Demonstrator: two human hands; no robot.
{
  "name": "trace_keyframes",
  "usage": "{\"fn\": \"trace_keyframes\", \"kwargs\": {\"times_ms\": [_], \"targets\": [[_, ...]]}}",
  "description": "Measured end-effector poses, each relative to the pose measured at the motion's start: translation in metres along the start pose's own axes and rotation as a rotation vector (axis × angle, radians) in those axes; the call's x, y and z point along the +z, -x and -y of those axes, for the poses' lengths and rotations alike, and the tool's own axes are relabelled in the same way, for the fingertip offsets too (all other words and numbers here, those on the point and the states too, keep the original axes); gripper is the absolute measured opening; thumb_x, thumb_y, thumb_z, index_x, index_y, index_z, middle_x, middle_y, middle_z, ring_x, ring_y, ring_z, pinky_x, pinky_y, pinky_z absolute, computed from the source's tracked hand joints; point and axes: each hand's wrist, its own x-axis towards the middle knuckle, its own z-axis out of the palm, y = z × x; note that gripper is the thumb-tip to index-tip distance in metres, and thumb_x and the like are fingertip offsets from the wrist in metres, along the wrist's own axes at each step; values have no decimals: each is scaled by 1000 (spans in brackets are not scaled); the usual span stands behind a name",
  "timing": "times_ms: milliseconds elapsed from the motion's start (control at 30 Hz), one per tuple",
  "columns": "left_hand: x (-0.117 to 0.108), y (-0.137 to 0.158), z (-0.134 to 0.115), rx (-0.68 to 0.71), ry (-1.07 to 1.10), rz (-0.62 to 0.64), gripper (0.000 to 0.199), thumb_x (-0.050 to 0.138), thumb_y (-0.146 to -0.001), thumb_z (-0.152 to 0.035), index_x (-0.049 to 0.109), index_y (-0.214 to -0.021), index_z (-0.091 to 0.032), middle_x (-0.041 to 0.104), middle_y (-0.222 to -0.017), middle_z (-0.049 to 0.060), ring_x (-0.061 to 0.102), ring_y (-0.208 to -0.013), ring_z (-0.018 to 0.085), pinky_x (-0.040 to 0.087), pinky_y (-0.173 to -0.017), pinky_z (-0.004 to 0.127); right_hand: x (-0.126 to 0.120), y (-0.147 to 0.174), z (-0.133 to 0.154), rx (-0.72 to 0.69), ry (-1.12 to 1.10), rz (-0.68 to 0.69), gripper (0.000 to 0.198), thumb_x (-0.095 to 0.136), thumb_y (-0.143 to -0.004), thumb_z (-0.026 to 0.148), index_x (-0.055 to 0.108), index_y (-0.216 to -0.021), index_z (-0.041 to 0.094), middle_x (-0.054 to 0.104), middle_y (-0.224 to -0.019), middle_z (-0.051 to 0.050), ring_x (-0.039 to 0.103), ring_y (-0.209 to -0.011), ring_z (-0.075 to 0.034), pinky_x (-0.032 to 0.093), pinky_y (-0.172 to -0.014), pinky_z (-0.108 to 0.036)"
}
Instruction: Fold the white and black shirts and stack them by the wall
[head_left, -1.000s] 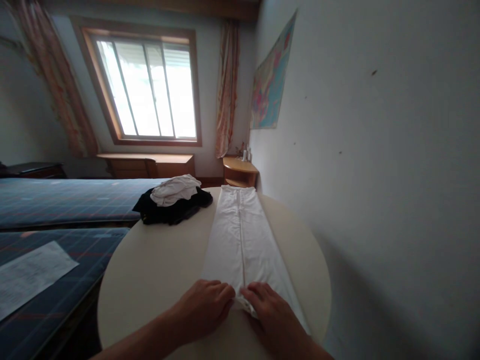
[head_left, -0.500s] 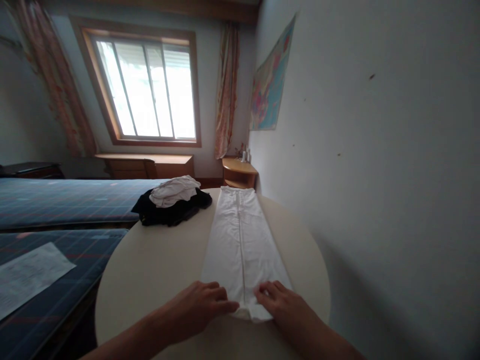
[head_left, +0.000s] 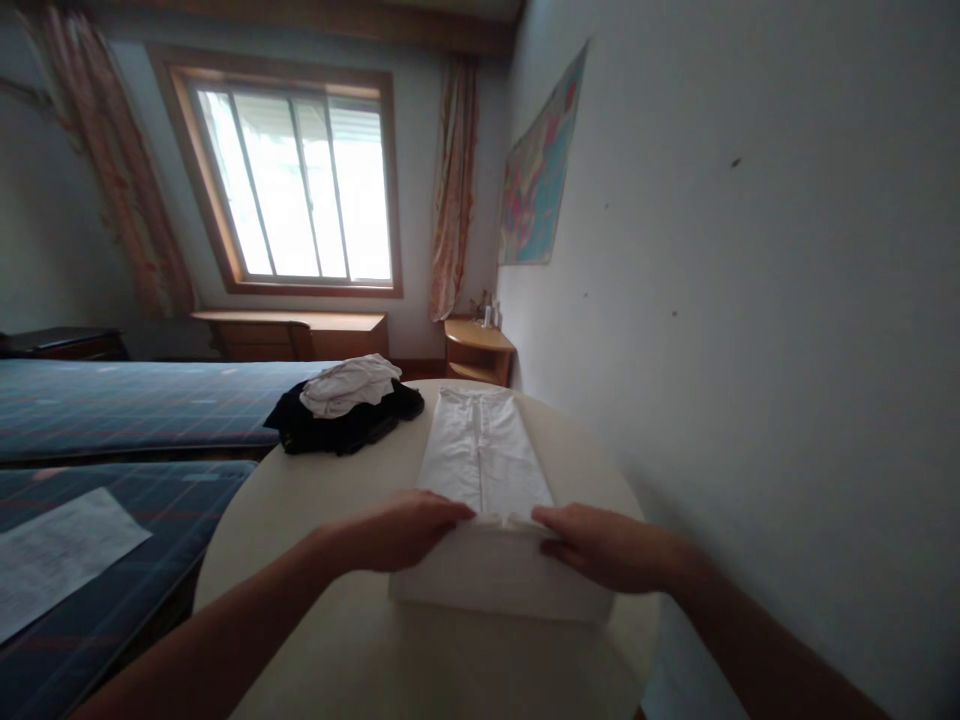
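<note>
A pair of white trousers [head_left: 506, 455], as it appears from the two long panels side by side, lies lengthwise on a round cream table [head_left: 300, 640]. Its near end is turned up and over toward the far end, making a smooth double layer. My left hand [head_left: 401, 525] grips the left part of that turned-up edge, fingers closed. At the right part of the same edge, my right hand [head_left: 596, 540] pinches the cloth between thumb and fingers. Some of the fingertips are hidden by the hands and cloth.
A black and white clothes pile [head_left: 345, 410] sits at the table's far left edge. Beds with blue plaid mattresses [head_left: 165, 400] stand to the left, a paper sheet [head_left: 67, 550] on the nearer one. A white wall [head_left: 750, 400] runs close along the right.
Both hands have moved forward, away from me, carrying the near end of the white trousers up and over onto the rest. The clothes pile has stayed put.
</note>
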Motion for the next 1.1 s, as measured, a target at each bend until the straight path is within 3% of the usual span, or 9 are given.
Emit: {"fn": "trace_keyframes", "kwargs": {"times_ms": [100,233,400,500,633,767,900,967,1100], "targets": [[-11,-27,24,-44,-124,-130,40,39,-97,-22,56,-133,-27,67,-127,4,64,-112,22,46,-94,31,-19,-30,-10,77,145,-116,23,48,-93,21,66,-107,19,72,-103,-11,67,-96,-24,44,-78,-29],[-9,-61,57,-82,-230,-188,38,39,-97,-22,61,-127,-26,68,-124,6,64,-111,23,46,-96,33,-17,-68,-25,166,293,-197,25,46,-93,19,65,-110,20,72,-104,-12,67,-97,-25,44,-79,-31],[36,-81,86,-206,-251,-236,40,37,-98,-21,56,-133,-20,68,-121,11,62,-112,24,43,-101,38,35,-103,-50,215,300,-296,37,42,-93,14,56,-128,19,68,-121,-13,62,-112,-24,38,-100,-41],[70,-77,95,-202,-234,-239,45,42,-98,-27,46,-141,-18,56,-140,13,51,-128,25,33,-112,44,72,-110,-64,155,239,-333,45,43,-95,21,48,-139,17,53,-142,-14,48,-130,-25,31,-111,-46],[91,-60,89,-168,-203,-237,47,39,-100,-38,43,-144,-22,40,-153,12,34,-143,26,25,-117,48,90,-102,-67,101,117,-405,42,37,-100,32,53,-136,17,51,-144,-13,43,-135,-23,29,-114,-46],[88,-40,73,-64,-102,-181,45,40,-99,-43,47,-140,-26,42,-153,8,36,-142,25,31,-115,45,85,-79,-48,-40,-5,-383,41,46,-97,42,56,-132,22,54,-141,-10,45,-132,-22,31,-114,-43],[84,-23,61,19,-35,-116,54,64,-84,-41,50,-133,-23,46,-149,10,37,-140,29,32,-114,47,89,-56,-28,-190,-15,-289,51,64,-85,37,53,-133,22,55,-136,-9,48,-126,-24,37,-109,-41],[84,-18,57,46,-27,-111,51,73,-75,-35,55,-121,-22,50,-143,10,43,-135,29,35,-112,43,96,-50,-24,-173,20,-298,44,63,-85,30,55,-127,21,59,-130,-9,52,-119,-24,41,-105,-41],[81,-17,50,-4,-91,-102,25,66,-79,-23,59,-102,-23,64,-113,4,60,-105,20,47,-93,32,104,-48,-25,-165,123,-321,26,56,-92,27,60,-116,21,64,-117,-9,57,-107,-24,46,-96,-40]]}}
